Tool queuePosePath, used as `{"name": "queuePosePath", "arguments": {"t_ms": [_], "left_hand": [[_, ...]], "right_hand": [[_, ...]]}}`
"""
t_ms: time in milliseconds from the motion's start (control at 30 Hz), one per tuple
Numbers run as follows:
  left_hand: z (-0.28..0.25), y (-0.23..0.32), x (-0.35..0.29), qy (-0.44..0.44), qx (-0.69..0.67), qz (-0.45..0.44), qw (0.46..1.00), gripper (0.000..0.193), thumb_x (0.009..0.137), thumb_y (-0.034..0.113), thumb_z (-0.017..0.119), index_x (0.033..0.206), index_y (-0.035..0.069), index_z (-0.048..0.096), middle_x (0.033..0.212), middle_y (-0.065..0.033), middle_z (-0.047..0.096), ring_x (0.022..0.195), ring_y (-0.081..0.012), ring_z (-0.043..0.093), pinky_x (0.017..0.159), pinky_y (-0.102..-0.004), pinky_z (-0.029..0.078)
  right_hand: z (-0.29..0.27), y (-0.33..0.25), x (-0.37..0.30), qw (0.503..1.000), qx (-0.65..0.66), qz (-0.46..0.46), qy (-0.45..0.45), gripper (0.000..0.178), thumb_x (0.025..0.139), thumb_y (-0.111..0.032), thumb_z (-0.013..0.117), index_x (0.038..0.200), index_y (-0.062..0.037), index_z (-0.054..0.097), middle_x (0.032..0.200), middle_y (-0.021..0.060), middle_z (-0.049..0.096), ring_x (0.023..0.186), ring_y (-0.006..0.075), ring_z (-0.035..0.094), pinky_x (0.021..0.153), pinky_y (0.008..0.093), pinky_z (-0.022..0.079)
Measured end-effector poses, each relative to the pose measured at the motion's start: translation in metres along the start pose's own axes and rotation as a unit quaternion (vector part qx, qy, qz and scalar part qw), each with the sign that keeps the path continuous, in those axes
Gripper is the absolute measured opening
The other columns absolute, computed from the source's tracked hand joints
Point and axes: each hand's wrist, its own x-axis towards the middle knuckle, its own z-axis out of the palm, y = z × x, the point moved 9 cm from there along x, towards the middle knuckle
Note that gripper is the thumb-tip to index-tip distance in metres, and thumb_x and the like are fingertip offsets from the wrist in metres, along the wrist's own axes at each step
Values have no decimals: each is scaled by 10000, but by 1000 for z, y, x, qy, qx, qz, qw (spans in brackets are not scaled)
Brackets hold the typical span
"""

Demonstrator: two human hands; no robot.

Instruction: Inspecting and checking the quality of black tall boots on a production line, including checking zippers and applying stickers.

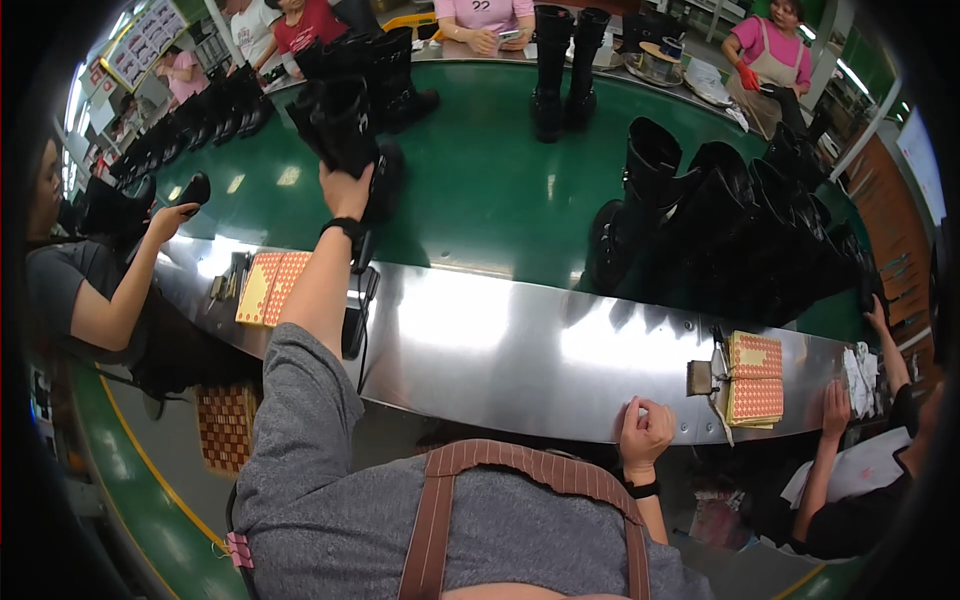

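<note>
My left arm reaches out over the green tabletop, and my left hand point(346, 192) is closed around the lower part of a black boot point(338, 118). This boot stands among other black boots point(400, 85) at the far left of the table. At the metal front edge rests my right hand point(647, 432), its fingers curled in a loose fist with nothing showing in it. A large group of tall black boots point(710, 210) stands on the right half of the table. Another pair of tall boots point(562, 75) is upright at the far edge.
Stacks of red-and-yellow patterned paper point(755, 380) and a small brush-like tool point(700, 378) lie on the metal ledge point(460, 320). A co-worker at left holds a dark shoe point(192, 192); another person's hands point(836, 408) are at right. More people sit across the table.
</note>
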Motion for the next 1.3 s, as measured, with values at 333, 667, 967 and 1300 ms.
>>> {"name": "queuePosePath", "arguments": {"t_ms": [333, 667, 967, 1300], "left_hand": [[1, -35, -21, -109, 67, -193, 973, 627, 717, 514, 727, 1149, 69, 632, 1367, -286, 356, 1241, -431, 369, 1011, -523, 362], [-153, 323, -86, 45, -322, 348, 879, 685, 744, 201, 716, 1355, 105, 421, 1237, -168, 493, 1183, -332, 447, 1025, -507, 305], [-109, 512, -157, -214, -180, 387, 879, 748, 755, 682, 581, 1332, 213, 499, 1009, -169, 559, 1037, -326, 442, 965, -652, 288], [-109, 468, -136, -6, -296, 306, 905, 148, 731, 191, 711, 778, 102, 602, 806, -47, 538, 893, -286, 474, 746, -446, 435]], "right_hand": [[-3, -5, 7, 1000, 7, 1, -18, 105, 736, -79, 689, 684, -76, 597, 522, 36, 431, 496, 234, 436, 550, 371, 355], [-7, -5, 10, 999, 20, -3, -25, 106, 727, -79, 694, 678, -86, 599, 580, 39, 511, 543, 237, 494, 582, 361, 390], [-7, -4, 7, 1000, 25, -11, -7, 123, 760, -88, 688, 678, -90, 597, 517, 28, 425, 507, 231, 454, 549, 363, 357], [0, 3, -3, 1000, 4, -8, -11, 98, 762, -109, 687, 697, -79, 620, 518, 37, 418, 515, 248, 449, 550, 373, 354]]}}
